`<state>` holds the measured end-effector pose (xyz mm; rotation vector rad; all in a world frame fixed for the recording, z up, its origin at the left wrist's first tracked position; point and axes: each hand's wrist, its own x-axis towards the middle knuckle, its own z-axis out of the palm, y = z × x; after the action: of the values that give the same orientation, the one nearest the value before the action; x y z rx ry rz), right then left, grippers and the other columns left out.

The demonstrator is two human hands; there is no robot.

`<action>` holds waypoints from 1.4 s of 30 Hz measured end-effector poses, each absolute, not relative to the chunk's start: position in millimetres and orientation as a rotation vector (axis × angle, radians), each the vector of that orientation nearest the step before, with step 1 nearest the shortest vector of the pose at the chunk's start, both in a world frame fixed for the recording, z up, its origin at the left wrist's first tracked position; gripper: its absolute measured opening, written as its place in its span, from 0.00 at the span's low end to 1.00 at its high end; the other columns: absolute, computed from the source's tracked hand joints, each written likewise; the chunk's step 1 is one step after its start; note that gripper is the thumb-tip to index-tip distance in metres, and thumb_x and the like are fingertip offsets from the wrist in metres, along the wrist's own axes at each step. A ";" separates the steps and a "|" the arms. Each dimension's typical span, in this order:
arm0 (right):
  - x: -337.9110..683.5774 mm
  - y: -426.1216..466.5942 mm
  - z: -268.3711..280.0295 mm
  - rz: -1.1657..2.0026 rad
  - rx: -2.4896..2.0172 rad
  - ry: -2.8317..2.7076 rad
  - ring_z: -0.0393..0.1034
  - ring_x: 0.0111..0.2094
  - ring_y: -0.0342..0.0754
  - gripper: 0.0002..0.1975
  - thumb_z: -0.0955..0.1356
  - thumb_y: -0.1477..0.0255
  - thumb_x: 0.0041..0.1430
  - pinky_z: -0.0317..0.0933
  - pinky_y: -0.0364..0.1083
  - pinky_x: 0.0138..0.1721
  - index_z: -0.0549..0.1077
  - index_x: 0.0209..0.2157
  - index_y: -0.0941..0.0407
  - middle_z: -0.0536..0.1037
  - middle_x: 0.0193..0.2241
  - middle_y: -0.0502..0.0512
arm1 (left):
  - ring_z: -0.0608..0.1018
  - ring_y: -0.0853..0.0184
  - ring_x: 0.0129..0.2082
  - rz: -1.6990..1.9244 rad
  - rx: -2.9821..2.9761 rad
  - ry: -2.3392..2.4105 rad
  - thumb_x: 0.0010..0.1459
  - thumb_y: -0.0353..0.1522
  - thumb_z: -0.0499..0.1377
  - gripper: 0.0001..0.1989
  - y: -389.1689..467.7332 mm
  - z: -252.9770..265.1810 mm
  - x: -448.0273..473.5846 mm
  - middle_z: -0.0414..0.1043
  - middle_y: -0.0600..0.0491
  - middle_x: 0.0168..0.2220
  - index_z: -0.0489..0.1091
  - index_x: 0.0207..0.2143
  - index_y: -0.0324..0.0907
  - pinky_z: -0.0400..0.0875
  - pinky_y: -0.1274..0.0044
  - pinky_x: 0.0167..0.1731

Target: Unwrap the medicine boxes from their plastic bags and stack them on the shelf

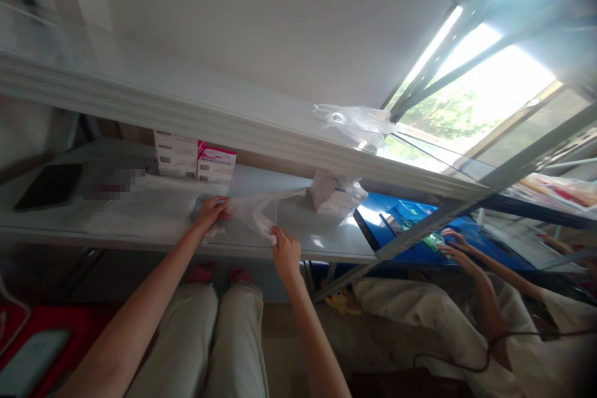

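A clear plastic bag point(254, 211) stretches between my two hands above the grey shelf board. My left hand point(213, 211) is closed on its left side, with the fingertips pressed together. At the lower right edge of the bag, my right hand point(286, 250) pinches a gathered corner. More clear plastic sheeting point(153, 208) lies flat to the left of my left hand. A small greyish item under my left fingers is too blurred to name. White boxes with barcodes point(176, 154) and a pink-and-white box point(217, 163) stand behind the bag.
A plastic-wrapped white box point(333, 193) sits to the right. On the far left lies a dark tablet-like slab point(50, 186). An upper shelf point(261, 127) carries another plastic bag point(354, 121). At right, a co-worker's hands point(457, 245) work over a blue surface point(494, 242) beyond a metal post.
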<state>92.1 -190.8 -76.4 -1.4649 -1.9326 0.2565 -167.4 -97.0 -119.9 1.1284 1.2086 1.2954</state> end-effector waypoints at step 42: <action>147.3 -152.6 -119.4 1.159 -1.045 -0.852 0.57 0.14 0.39 0.21 0.67 0.54 0.41 0.53 0.40 0.15 0.74 0.31 0.57 0.68 0.17 0.45 | 0.73 0.57 0.42 1.196 2.097 1.788 0.56 0.36 0.58 0.06 -147.1 -92.0 -117.5 0.75 0.49 0.37 0.72 0.31 0.44 0.59 0.67 0.48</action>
<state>147.3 -152.6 -119.4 -1.0447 -0.8518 1.1593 -117.5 -147.1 -92.0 2.0973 1.7879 1.1956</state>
